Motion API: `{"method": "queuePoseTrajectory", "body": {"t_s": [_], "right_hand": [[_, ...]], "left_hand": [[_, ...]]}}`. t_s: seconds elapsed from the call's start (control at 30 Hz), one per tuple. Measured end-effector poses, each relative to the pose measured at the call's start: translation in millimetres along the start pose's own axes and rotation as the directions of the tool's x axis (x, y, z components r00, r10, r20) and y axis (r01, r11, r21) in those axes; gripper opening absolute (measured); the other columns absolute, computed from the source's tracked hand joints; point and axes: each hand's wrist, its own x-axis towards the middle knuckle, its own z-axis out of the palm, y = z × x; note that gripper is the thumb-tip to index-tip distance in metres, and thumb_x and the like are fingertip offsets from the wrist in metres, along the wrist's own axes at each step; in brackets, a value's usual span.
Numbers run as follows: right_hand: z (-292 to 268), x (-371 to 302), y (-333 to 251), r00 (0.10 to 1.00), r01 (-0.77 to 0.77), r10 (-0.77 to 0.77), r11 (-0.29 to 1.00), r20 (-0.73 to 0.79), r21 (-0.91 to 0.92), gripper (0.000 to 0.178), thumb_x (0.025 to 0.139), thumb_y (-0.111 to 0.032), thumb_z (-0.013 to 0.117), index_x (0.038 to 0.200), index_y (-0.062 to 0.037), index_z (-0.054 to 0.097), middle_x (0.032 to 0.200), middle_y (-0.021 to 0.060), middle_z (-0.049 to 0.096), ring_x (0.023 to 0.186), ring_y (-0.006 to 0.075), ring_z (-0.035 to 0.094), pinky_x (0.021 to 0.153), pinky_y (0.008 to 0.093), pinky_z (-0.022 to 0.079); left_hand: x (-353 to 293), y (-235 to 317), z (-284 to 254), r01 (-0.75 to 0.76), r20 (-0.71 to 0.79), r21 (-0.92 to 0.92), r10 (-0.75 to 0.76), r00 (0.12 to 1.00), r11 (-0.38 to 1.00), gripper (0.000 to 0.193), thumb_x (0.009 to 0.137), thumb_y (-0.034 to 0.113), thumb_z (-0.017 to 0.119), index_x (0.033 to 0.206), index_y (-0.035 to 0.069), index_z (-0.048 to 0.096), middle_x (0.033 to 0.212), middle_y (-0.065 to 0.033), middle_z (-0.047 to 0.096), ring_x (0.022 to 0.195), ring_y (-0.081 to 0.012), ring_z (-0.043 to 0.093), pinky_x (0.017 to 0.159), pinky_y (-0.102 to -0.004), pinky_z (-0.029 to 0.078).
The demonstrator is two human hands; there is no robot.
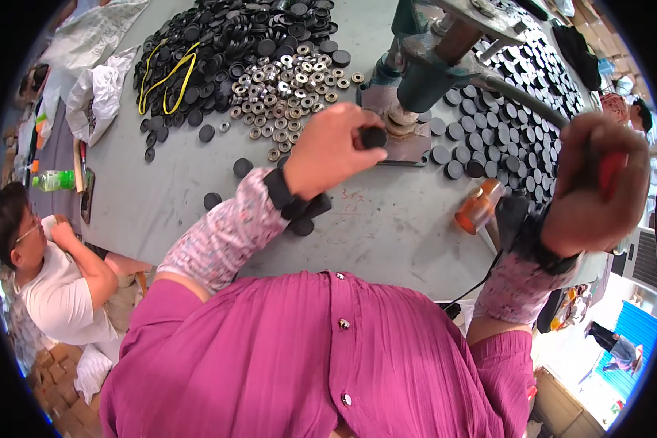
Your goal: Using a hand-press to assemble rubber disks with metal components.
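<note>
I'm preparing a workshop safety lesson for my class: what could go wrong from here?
Pinched fingers: the left hand holds a black cap close to the base of the press, while the blurred right hand is up by the end of the lever; a stroke now might catch them.

Scattered parts: the loose metal rings lie near the left hand, so a careless sweep could knock them.

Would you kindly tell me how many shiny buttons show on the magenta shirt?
3. The top button is nearest the table, the middle button is below it, and the bottom button is toward the picture's lower edge. More may be hidden or out of view.
</note>
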Motion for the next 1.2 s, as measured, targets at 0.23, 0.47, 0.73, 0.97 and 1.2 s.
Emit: {"method": "queuePoseTrajectory", "body": {"t_s": [0.23,0.47,0.73,0.97,1.2], "right_hand": [[14.2,56.4,-1.7,0.990,-0.139,0.133,0.980,-0.054,-0.140,0.034,0.107,-0.029,0.042,0.094,-0.0038,0.061,0.079,0.0124,0.066,0.041,0.0040,0.031,0.040,0.0208,0.017],[26.9,44.2,-6.1,0.983,-0.138,0.109,0.971,-0.148,-0.197,0.035,0.107,-0.030,0.043,0.097,-0.0009,0.061,0.081,0.0163,0.066,0.045,0.0084,0.037,0.042,0.0199,0.022],[-6.8,-169.7,97.7,0.951,0.309,-0.310,0.950,-0.025,-0.044,0.048,0.106,-0.050,0.054,0.105,-0.0029,0.052,0.102,0.0262,0.068,0.069,0.0271,0.064,0.060,0.0403,0.053],[-6.4,-125.4,72.2,0.960,0.263,-0.276,0.947,0.052,0.183,0.055,0.103,-0.057,0.057,0.111,-0.0033,0.051,0.098,0.0248,0.064,0.066,0.0244,0.061,0.057,0.0348,0.054],[-9.3,-26.8,12.8,0.999,-0.019,0.005,0.965,0.054,0.262,0.054,0.105,-0.048,0.039,0.109,0.0016,0.060,0.086,0.0268,0.061,0.039,0.0161,0.041,0.037,0.0258,0.032]], "left_hand": [[32.8,-19.6,38.8,0.025,-0.193,-0.057,-0.035,0.980,0.998,0.039,0.074,0.017,0.087,0.108,0.001,0.078,0.088,-0.0112,0.066,0.079,-0.0242,0.069,0.074,-0.0356,0.056],[33.7,-15.9,37.5,0.064,-0.207,0.010,-0.061,0.976,0.998,0.041,0.078,0.011,0.087,0.115,0.000,0.075,0.095,-0.0047,0.068,0.077,-0.0142,0.070,0.073,-0.0297,0.058],[-38.2,-1.8,-39.4,-0.039,0.215,0.114,0.014,0.977,0.993,0.045,0.075,0.016,0.085,0.117,0.008,0.072,0.099,-0.0076,0.065,0.077,-0.0179,0.060,0.070,-0.0307,0.051],[-118.6,-10.4,-59.8,-0.078,0.427,0.310,-0.066,0.902,0.948,0.044,0.079,0.011,0.081,0.120,0.005,0.067,0.115,-0.0116,0.062,0.106,-0.0337,0.064,0.089,-0.0429,0.054],[-54.9,1.9,-31.5,0.091,0.206,0.172,-0.126,0.970,0.981,0.038,0.078,0.017,0.085,0.110,0.001,0.073,0.094,-0.0105,0.065,0.077,-0.0234,0.069,0.072,-0.0368,0.055]]}}
